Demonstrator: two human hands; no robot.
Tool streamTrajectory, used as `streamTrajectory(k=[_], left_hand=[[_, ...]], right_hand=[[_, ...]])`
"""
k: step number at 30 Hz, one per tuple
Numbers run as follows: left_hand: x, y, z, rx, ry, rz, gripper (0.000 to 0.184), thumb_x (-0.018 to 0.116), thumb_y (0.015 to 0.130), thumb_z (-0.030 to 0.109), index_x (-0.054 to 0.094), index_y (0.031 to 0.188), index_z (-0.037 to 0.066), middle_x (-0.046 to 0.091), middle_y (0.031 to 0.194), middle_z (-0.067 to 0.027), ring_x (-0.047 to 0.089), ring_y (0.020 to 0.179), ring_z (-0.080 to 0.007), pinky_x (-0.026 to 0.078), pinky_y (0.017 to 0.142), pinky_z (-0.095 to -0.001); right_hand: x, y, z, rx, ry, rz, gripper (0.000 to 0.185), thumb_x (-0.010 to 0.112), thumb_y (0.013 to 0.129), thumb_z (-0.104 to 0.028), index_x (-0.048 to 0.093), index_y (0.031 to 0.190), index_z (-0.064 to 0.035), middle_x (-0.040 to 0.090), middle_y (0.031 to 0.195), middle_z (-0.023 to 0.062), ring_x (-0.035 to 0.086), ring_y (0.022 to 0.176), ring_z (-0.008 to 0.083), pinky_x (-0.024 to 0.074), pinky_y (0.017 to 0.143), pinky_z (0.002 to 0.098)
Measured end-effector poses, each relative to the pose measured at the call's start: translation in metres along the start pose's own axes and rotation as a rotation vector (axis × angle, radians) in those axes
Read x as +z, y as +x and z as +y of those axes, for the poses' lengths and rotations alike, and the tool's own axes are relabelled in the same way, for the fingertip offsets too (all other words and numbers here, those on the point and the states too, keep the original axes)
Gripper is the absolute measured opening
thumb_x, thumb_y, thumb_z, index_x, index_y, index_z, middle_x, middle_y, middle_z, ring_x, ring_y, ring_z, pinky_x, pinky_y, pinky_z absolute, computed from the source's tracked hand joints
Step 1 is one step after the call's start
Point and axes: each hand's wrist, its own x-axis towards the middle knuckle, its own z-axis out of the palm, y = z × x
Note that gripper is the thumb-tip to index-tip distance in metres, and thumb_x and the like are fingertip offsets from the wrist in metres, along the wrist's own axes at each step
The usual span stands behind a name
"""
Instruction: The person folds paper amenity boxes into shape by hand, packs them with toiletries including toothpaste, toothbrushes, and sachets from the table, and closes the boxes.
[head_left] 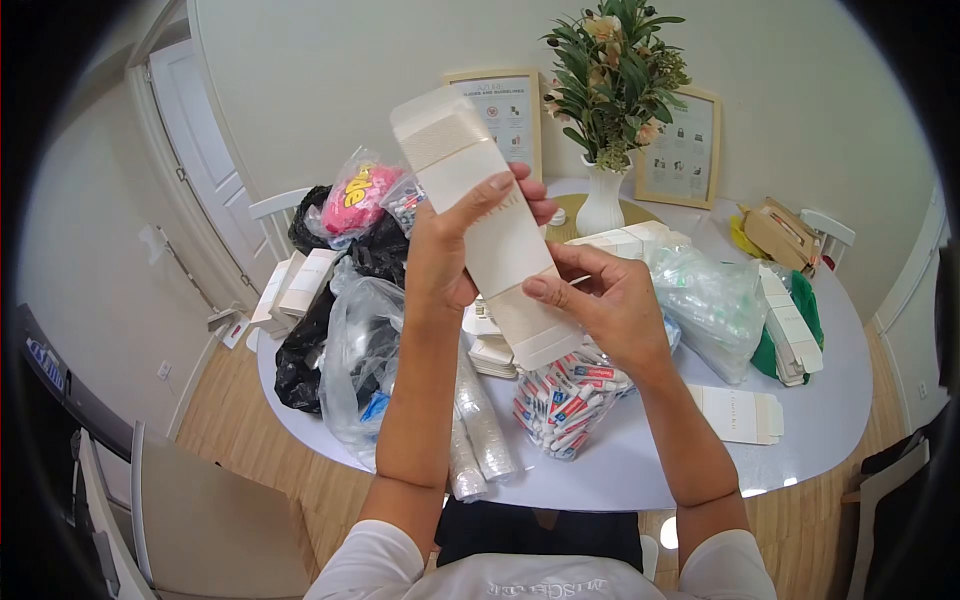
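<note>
A white flat cardboard box [500,240] with gold lettering is held up in front of me, tilted, its flaps extended at both ends. My left hand [460,230] grips its middle, thumb across the front and fingers behind the far edge. Lower down, my right hand [615,305] pinches the box near its bottom flap, thumb on the front. Below the box, a clear bag of small toothpaste tubes [570,405] sits on the white table [620,490]. Another flat white box [738,414] lies on the table to the right of my right forearm.
Black and clear plastic bags [365,340] crowd the left side, with white boxes [295,285] beside them. Plastic-wrapped rolls [482,430] lie near the front edge. A bulging clear bag [710,310] and stacked boxes [790,325] stand right. Behind are a flower vase [604,195] and framed signs [680,150].
</note>
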Motion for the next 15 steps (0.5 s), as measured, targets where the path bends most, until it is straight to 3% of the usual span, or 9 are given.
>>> streamTrajectory(k=[7,10,12,13,15], left_hand=[[0.007,-0.001,-0.007,-0.052,0.013,0.027,0.04,0.07,0.078,0.017,0.054,0.106,-0.006,0.063,0.088,-0.015,0.065,0.081,-0.0247,0.056,0.071,-0.0357],[0.015,0.002,-0.021,-0.044,-0.083,0.109,0.043,0.071,0.079,0.021,0.052,0.108,-0.005,0.062,0.091,-0.0146,0.064,0.081,-0.0223,0.055,0.068,-0.033],[0.024,0.003,-0.033,0.135,0.015,0.233,0.047,0.07,0.081,0.024,0.05,0.111,-0.005,0.061,0.097,-0.0151,0.063,0.082,-0.02,0.055,0.066,-0.0319],[0.031,-0.002,-0.035,0.133,0.013,0.228,0.047,0.07,0.081,0.024,0.05,0.111,-0.005,0.061,0.097,-0.0151,0.063,0.082,-0.02,0.055,0.066,-0.0319],[0.043,-0.015,-0.036,0.049,0.161,0.22,0.048,0.069,0.082,0.026,0.048,0.112,-0.005,0.059,0.104,-0.0148,0.061,0.083,-0.0183,0.053,0.068,-0.032]], right_hand=[[0.0,-0.005,-0.008,0.081,0.05,0.007,0.033,0.074,0.077,-0.014,0.065,0.101,0.0056,0.068,0.082,0.0082,0.06,0.072,0.0071,0.0494,0.066,0.0218],[0.001,-0.002,-0.002,-0.061,0.051,0.189,0.026,0.073,0.075,-0.009,0.066,0.096,0.0047,0.067,0.078,0.0085,0.061,0.069,0.0117,0.049,0.061,0.0244],[-0.006,0.004,0.007,-0.645,-0.638,0.432,0.018,0.071,0.072,-0.003,0.064,0.087,0.0032,0.063,0.076,0.0085,0.059,0.066,0.0203,0.0469,0.057,0.0286],[-0.007,0.003,0.007,-0.645,-0.642,0.437,0.018,0.071,0.072,-0.003,0.064,0.087,0.0032,0.063,0.076,0.0085,0.059,0.066,0.0203,0.0469,0.057,0.0286],[-0.003,-0.001,0.006,-0.814,-0.976,0.411,0.026,0.073,0.068,0.003,0.066,0.093,0.002,0.061,0.08,0.0077,0.057,0.07,0.0202,0.046,0.06,0.03]])
